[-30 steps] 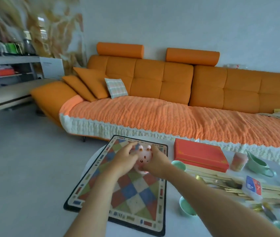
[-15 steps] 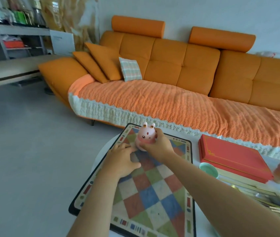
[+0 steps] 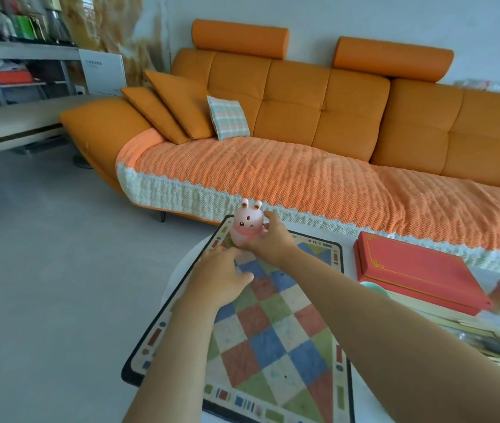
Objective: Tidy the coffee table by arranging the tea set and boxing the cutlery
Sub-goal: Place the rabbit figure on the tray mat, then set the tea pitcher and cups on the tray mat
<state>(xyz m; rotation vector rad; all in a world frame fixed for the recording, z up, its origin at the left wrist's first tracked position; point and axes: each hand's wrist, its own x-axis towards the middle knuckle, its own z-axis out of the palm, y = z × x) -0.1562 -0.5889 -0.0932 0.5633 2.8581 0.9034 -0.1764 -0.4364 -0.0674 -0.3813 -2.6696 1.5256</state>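
Orange sofa [image 3: 319, 117] behind white surface [image 3: 181, 270] with checkered mat [image 3: 273, 331]. Right hand [image 3: 268, 239] grip clamped on pink bunny figurine [image 3: 247, 224], upright at mat's far corner. Left hand [image 3: 221, 279] grip apart, flat on mat; red box [image 3: 416, 270] right.

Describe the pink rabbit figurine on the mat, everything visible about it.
The pink rabbit figurine is a small, rounded, egg-like body in pale pink with a smooth, glossy look, like plastic or ceramic. Two short ears with tan tips stand on top. Its face has one dot eye, one winking eye and a red mark on the forehead; a coral scarf wraps its neck. It stands upright at the far left corner of the checkered mat. The right hand grips its side; the left hand lies just below, its contact unclear.
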